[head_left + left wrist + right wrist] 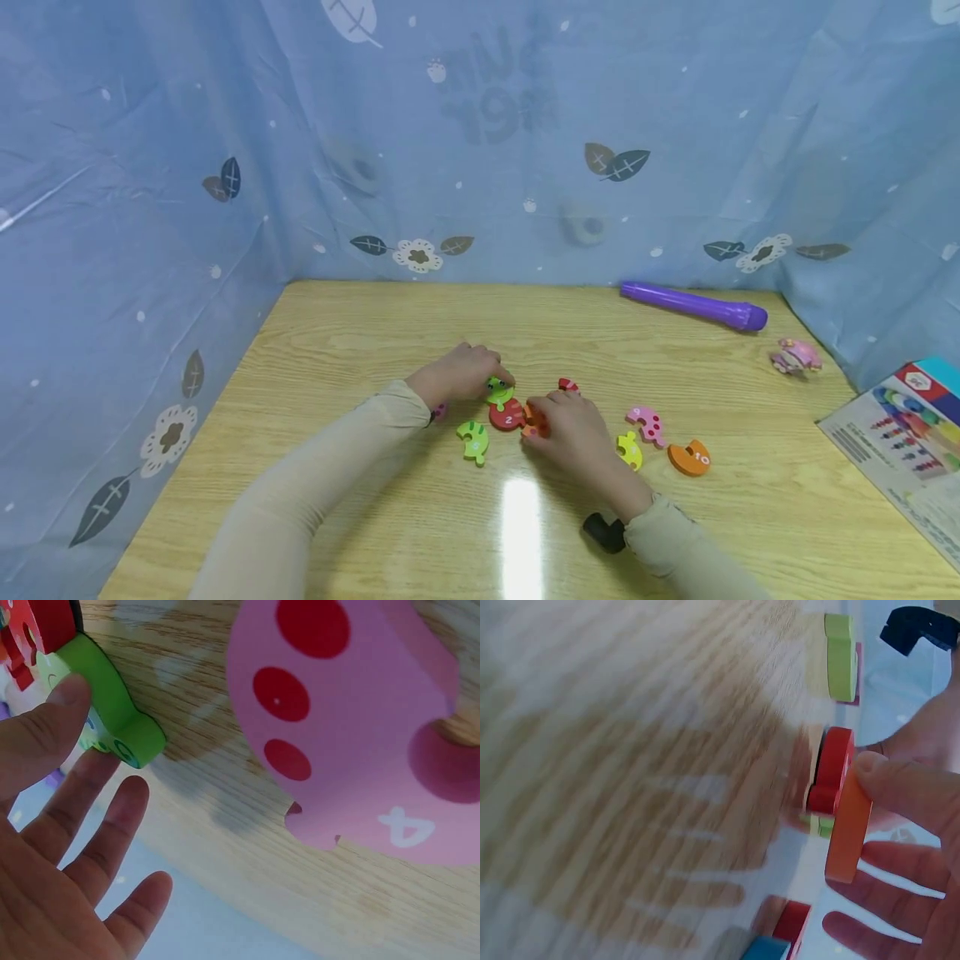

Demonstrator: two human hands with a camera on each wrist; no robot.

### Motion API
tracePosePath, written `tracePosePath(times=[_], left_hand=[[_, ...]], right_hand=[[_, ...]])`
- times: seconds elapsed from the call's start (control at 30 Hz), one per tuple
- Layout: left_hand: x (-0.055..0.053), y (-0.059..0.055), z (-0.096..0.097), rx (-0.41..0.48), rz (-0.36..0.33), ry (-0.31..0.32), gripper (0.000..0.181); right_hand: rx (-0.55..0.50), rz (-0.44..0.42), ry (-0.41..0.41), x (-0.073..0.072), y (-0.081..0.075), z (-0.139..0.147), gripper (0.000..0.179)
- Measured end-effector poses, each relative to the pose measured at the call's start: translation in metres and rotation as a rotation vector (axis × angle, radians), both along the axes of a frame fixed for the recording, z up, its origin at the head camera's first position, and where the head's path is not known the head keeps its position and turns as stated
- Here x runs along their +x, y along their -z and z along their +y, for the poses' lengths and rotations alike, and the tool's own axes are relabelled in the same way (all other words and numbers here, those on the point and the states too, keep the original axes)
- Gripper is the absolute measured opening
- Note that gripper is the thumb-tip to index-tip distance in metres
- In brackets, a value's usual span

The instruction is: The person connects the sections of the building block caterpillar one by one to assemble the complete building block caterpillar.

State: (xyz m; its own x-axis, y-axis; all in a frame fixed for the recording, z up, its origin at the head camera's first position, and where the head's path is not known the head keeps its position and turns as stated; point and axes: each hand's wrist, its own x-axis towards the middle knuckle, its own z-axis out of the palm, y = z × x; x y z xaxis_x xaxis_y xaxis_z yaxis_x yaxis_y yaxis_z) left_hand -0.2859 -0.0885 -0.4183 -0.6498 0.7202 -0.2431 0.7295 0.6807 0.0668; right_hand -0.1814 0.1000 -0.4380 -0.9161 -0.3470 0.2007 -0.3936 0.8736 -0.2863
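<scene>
A green puzzle piece with a face (500, 393) lies joined to a red puzzle piece numbered 2 (507, 416) mid-table. My left hand (463, 372) pinches the green face piece between thumb and index finger, its other fingers spread in the left wrist view. Pressed up to the red piece is an orange puzzle piece (849, 825), which my right hand (576, 432) grips with the thumb on its near side and fingers behind. A pink spotted piece numbered 4 (330, 712) lies by my left wrist, mostly hidden in the head view.
A light green piece (474, 442) lies nearer me. Right of my right hand are yellow (629, 450), pink (647, 425) and orange (688, 458) pieces. Farther off are a purple toy microphone (693, 307), a small pink toy (797, 357) and a printed box (900, 450).
</scene>
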Motion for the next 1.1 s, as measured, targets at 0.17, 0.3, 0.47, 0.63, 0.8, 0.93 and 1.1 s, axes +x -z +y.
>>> tracePosePath(times=[0.17,0.3,0.47,0.63,0.8,0.93,1.1], left_hand=[[0.0,-0.001,0.002,-0.016,0.013,0.009,0.046],[-0.001,-0.001,0.003,-0.01,0.009,0.015,0.046],[-0.001,-0.001,0.003,-0.01,-0.005,-0.004,0.045],[-0.001,-0.001,0.002,-0.007,-0.003,-0.015,0.045],[-0.002,-0.002,0.001,-0.004,-0.007,-0.006,0.045],[-0.004,-0.002,-0.001,-0.004,-0.003,0.015,0.045],[-0.005,-0.001,-0.001,-0.008,-0.006,0.03,0.044]], right_hand=[[0.009,-0.02,0.061,-0.003,0.003,-0.006,0.044],[0.024,-0.026,0.085,-0.005,0.004,-0.008,0.046],[0.039,-0.041,0.093,-0.007,0.002,-0.01,0.049],[0.05,-0.08,0.098,-0.009,-0.003,-0.012,0.051],[0.068,-0.124,0.114,-0.012,-0.003,-0.016,0.053],[0.083,-0.14,0.107,-0.013,0.001,-0.019,0.049],[0.101,-0.12,0.106,-0.011,0.006,-0.019,0.051]])
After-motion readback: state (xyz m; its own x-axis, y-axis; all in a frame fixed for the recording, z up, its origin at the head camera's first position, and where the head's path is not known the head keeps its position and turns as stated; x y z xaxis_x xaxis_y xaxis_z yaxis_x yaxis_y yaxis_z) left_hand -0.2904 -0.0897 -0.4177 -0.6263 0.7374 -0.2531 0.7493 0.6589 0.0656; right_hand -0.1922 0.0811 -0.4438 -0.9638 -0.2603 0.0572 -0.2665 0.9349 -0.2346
